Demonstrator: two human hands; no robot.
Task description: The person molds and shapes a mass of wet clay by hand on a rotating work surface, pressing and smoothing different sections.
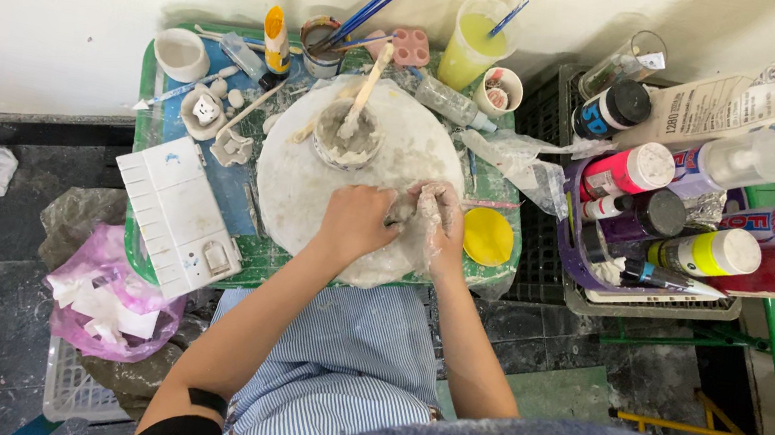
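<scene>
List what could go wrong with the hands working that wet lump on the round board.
1. The right hand is coated in grey slip; the small lump pinched between it and the left hand might slip or deform.
2. The cup with the stick stands just beyond the hands on the round board; a forward reach could tip it.

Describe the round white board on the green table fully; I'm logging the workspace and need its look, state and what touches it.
The round white board lies flat on the green table, a pale disc smeared with grey-white paste. A small bowl of paste with a wooden stick in it stands on its far part. Both hands work a small grey lump at its near right edge: the left hand and the paste-coated right hand rest on it.
</scene>
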